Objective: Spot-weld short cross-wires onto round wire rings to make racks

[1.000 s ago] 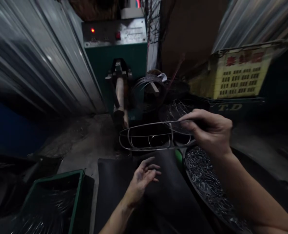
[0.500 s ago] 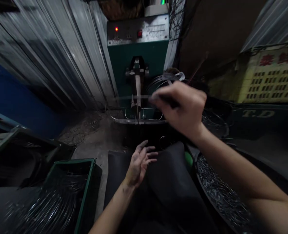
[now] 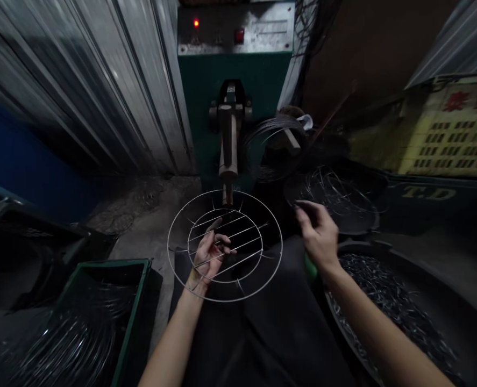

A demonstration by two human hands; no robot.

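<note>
Round rack of thin, bright metal wire (image 3: 240,263): two concentric rings, short radial struts, parallel bars across the inner ring. It lies before the green machine (image 3: 206,91), just below its cylindrical rod (image 3: 228,145). The left hand (image 3: 211,255) appears through the bars, fingers loosely curled and apart; contact with the wire cannot be told. The right hand (image 3: 320,235), beside the rack, brings thumb and forefinger close; whether they pinch anything is unclear. Right: a black tub (image 3: 435,285) of short, glossy metal pieces (image 3: 387,290). Left: ridged metal wall (image 3: 113,80).
</note>
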